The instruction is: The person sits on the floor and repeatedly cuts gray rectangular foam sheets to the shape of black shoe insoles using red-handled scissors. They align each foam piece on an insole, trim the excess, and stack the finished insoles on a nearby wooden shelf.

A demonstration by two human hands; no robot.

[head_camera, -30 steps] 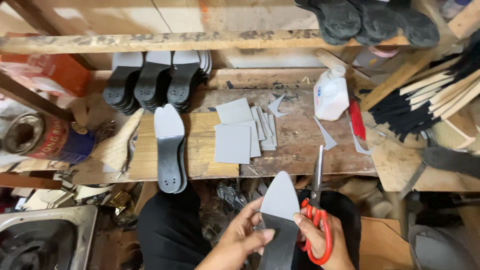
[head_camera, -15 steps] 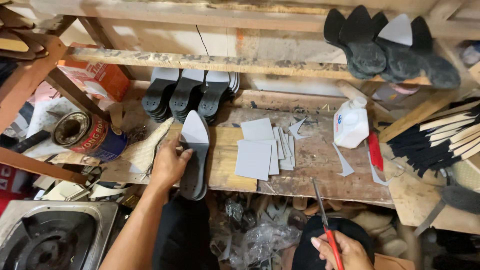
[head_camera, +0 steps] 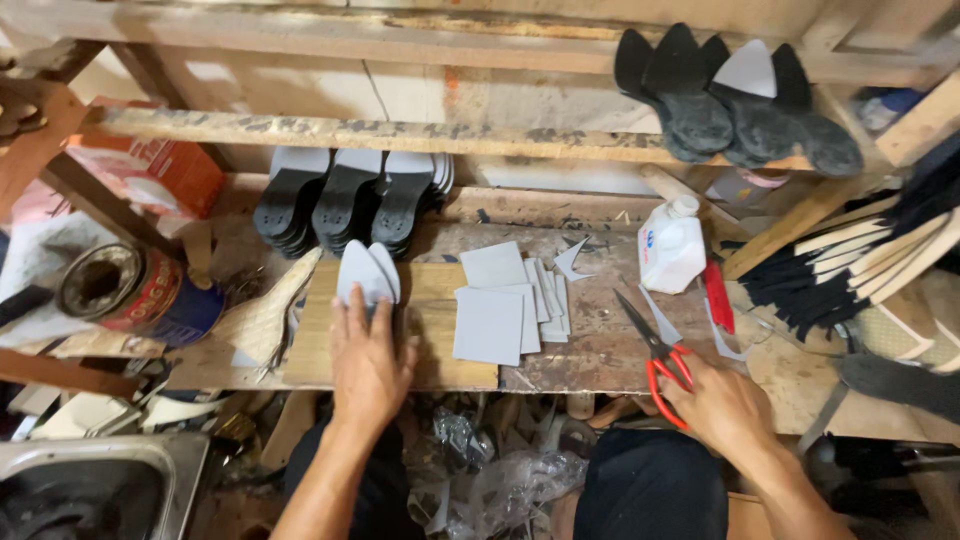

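Note:
My left hand (head_camera: 368,362) lies flat on two shoe soles with grey insoles (head_camera: 366,272), pressing them onto a wooden board (head_camera: 440,330) on the workbench. My right hand (head_camera: 718,405) rests at the bench's front edge, fingers on the red handles of a pair of scissors (head_camera: 655,350) that lie on the bench with blades pointing away to the left. A stack of grey rectangular sheets (head_camera: 505,305) sits between the two hands.
Black soles (head_camera: 345,200) stand in rows at the back; more black soles (head_camera: 730,100) lie on the upper shelf. A white plastic bottle (head_camera: 672,248), a red knife (head_camera: 716,296), a glue tin (head_camera: 135,295) and black strips (head_camera: 850,265) surround the bench. Plastic scraps lie below.
My left hand laid a second sole beside the first on the board and now covers both. My right hand rose from my lap and set the scissors on the bench.

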